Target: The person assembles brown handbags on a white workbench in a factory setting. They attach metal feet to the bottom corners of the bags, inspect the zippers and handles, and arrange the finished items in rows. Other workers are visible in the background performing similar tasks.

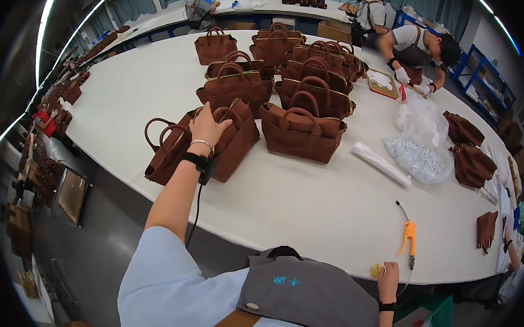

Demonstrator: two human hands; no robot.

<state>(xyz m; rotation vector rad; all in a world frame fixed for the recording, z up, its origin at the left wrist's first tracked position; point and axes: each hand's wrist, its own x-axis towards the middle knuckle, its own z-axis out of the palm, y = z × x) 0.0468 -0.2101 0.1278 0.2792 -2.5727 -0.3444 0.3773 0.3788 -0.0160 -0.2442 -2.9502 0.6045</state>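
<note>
My left hand [207, 128] reaches over the tops of two brown leather handbags at the table's near left, thumb and forefinger stretched apart. It touches the top of the right-hand handbag [237, 145], beside its handle; some fingertips are hidden. Just left of my wrist leans the other handbag [170, 159], its two looped handles up. Down by the table's near edge, my right hand [389, 278] is closed on a small yellow sponge-like piece [376, 270]. An orange air blow gun [410, 237] with a thin black nozzle lies just beyond that hand.
Several more brown handbags [302, 133] stand in rows on the white table [307, 201]. A rolled white sheet [381, 164], clear plastic bags [423, 148] and brown pouches [474, 166] lie to the right. A gloved co-worker [419, 50] bends over the far right edge. A green bin [440, 318] stands below.
</note>
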